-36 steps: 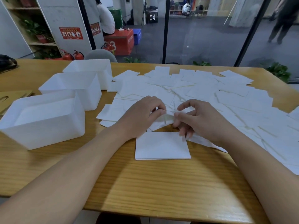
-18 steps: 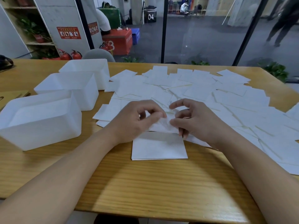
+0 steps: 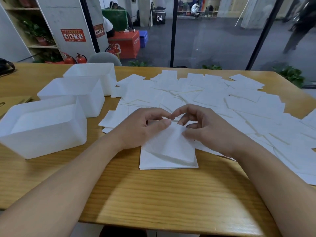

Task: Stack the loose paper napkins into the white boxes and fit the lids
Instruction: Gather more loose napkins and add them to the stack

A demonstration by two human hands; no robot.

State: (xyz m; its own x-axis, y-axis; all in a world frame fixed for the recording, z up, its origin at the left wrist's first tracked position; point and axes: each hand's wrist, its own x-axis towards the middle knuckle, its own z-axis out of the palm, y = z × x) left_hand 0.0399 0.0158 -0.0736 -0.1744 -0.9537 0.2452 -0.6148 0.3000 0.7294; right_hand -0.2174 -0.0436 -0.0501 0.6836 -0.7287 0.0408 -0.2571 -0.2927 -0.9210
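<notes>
Early going: both hands, left hand [image 3: 142, 129] and right hand [image 3: 205, 129], pinch one napkin [image 3: 169, 142] over a small stack [image 3: 153, 161]; boxes [image 3: 42, 127] left of it look unfilled (lids unseen).

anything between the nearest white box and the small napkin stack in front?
Head view: mostly bare wooden table between the nearest white box and the napkin stack. Only the left hand and its forearm cross above that gap.
</notes>
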